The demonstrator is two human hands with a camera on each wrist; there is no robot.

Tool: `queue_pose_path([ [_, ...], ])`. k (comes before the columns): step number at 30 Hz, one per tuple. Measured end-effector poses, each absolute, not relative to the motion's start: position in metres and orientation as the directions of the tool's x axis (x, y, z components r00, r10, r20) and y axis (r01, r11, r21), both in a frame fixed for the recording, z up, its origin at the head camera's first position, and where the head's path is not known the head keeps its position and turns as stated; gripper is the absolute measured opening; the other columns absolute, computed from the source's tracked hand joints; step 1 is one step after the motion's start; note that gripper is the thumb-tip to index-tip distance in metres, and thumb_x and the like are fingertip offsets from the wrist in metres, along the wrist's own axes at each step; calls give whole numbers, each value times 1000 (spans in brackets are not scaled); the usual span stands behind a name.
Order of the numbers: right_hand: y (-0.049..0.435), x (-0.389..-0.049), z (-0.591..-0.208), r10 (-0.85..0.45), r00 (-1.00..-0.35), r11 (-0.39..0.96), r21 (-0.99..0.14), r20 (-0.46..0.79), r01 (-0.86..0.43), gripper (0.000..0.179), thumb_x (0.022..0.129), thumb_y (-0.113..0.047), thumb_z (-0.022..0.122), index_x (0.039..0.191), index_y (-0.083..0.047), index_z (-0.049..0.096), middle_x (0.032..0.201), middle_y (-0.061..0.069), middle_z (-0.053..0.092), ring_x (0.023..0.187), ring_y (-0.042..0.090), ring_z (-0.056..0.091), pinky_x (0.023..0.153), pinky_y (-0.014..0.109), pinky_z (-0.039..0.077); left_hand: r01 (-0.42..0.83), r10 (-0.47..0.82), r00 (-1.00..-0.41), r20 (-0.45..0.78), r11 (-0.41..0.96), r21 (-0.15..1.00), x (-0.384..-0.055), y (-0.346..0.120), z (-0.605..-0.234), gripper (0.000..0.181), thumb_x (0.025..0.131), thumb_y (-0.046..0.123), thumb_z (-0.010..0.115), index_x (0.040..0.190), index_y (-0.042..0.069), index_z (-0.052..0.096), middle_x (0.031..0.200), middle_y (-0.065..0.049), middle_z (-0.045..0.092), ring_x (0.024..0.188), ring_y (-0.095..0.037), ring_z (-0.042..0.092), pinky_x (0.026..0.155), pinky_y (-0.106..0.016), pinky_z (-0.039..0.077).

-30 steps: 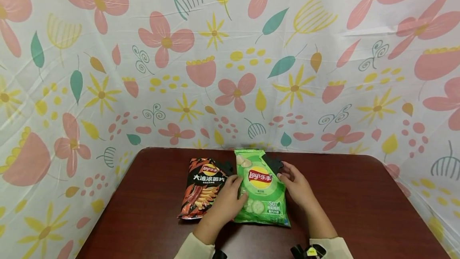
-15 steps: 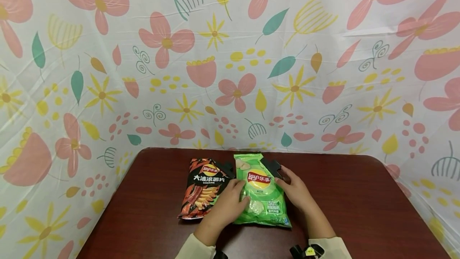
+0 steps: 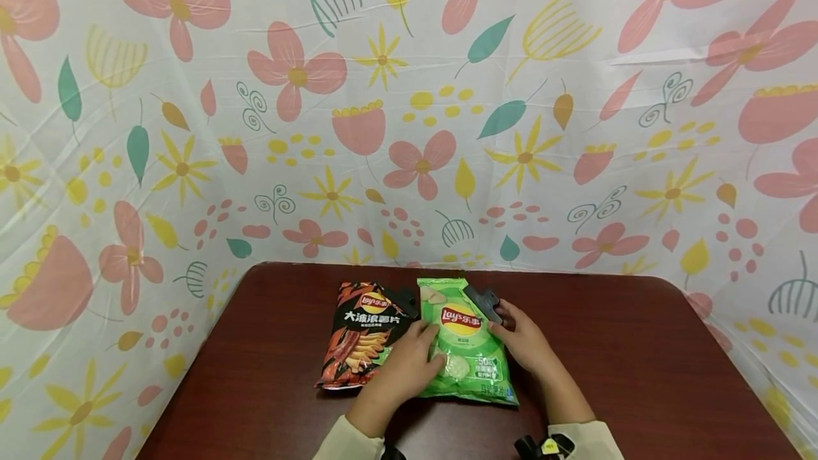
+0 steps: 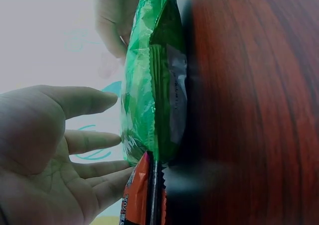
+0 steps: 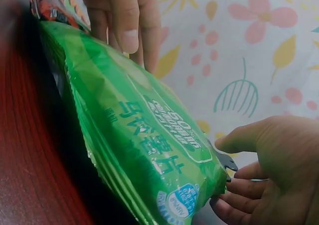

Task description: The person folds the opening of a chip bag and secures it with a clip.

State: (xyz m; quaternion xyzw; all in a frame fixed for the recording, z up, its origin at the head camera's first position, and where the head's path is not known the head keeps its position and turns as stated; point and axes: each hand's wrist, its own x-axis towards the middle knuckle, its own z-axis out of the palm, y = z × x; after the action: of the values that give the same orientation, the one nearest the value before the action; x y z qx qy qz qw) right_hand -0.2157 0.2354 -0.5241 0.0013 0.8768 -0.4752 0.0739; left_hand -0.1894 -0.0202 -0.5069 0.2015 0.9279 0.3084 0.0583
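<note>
A green bag of potato chips (image 3: 461, 346) lies upright on the table, its upper right corner cut across by a dark bag clip (image 3: 483, 302). My right hand (image 3: 527, 339) is at that corner; in the right wrist view its fingers (image 5: 244, 190) curl about the clip's end, with the thumb near the bag's edge. The left hand (image 3: 409, 360) rests along the bag's left side, fingers fairly straight and spread in the left wrist view. An orange-and-black bag of chips (image 3: 361, 339) lies to the left, partly behind that hand, with a black clip (image 3: 401, 300) at its upper right corner.
The dark reddish-brown table (image 3: 268, 353) has rounded far corners. A flower-printed cloth (image 3: 422, 105) hangs behind it and along both sides. Black straps sit at the wrists beside the pale sleeves.
The green bag's top has shifted slightly toward me, and its clip and my right hand have come down with it. My left hand has edged slightly right. The orange bag stays put.
</note>
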Motion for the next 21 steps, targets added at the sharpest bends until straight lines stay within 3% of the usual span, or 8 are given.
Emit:
queue_pose_path([
  [9,234,-215,-525,-60,-989,569,-819,-135,78,73,103,-29,58,160,0,22,155,26,42,142,48,41,110,60,41,326,423,-906,-20,727,604,-188,-19,-504,61,100,32,62,151,4,46,157,-27,38,139,-42,49,106,-55,47],
  [21,236,-216,-530,-53,-990,581,-811,-128,73,74,102,-28,60,159,2,25,150,28,46,134,43,50,103,54,47,335,437,-899,-38,741,581,-188,-20,-506,61,101,34,61,152,6,45,159,-27,35,140,-43,47,106,-54,48],
])
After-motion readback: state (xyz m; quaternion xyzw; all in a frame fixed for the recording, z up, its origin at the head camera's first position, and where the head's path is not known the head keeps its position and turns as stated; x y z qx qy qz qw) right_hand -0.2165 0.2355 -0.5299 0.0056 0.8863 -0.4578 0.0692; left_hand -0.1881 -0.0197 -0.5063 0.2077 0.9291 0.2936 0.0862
